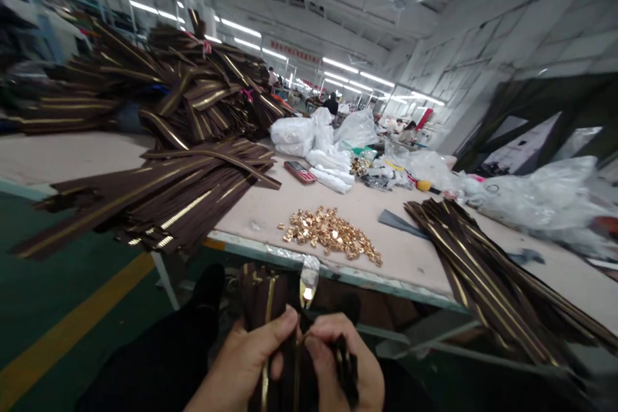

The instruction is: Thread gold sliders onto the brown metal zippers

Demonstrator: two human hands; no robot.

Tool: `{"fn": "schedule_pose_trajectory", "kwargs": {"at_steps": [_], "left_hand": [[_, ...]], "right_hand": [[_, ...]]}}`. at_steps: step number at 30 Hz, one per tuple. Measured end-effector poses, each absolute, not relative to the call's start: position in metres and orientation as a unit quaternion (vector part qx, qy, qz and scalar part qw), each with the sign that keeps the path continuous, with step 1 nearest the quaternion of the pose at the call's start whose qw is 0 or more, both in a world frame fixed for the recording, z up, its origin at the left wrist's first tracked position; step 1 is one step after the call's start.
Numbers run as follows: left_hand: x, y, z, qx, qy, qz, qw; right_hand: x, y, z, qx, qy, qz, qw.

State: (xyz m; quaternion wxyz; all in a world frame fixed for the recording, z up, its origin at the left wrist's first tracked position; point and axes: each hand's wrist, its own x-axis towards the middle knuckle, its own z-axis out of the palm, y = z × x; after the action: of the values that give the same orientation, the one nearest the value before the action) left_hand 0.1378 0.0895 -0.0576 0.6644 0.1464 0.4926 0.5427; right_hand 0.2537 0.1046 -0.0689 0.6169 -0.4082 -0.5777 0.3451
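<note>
My left hand is closed around brown zipper tapes with gold teeth, thumb on top. Close beside it, my right hand pinches the edge of a zipper tape between thumb and fingers. More dark tape bunches within the right palm. Just above the hands, a holder wrapped in clear tape juts from the table edge, with a shiny gold piece at its tip. On the tabletop in front lies a heap of small gold zipper sliders. The lower ends of the held tapes are out of frame.
A tall pile of brown zippers covers the table's left, with loose ones overhanging its edge. Another bundle lies at right. Behind the sliders are a red phone, white plastic bags and a yellow-handled tool.
</note>
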Motion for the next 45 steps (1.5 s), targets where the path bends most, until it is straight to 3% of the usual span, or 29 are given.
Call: {"fn": "schedule_pose_trajectory", "kwargs": {"at_steps": [10,16,33,45], "left_hand": [[0.133,0.092,-0.054,0.118,0.479,0.522,0.696],[0.125,0.102,-0.045,0.122,0.427,0.51,0.737],[0.123,0.114,-0.044,0.117,0.473,0.453,0.747],[0.133,0.117,-0.038,0.12,0.493,0.502,0.7]], "right_hand": [[0.258,0.112,-0.071,-0.422,-0.47,0.582,0.512],[0.258,0.116,-0.063,-0.415,-0.239,0.729,0.489],[0.252,0.128,-0.049,-0.409,-0.245,0.769,0.427],[0.246,0.135,-0.047,-0.378,-0.249,0.767,0.455]]}}
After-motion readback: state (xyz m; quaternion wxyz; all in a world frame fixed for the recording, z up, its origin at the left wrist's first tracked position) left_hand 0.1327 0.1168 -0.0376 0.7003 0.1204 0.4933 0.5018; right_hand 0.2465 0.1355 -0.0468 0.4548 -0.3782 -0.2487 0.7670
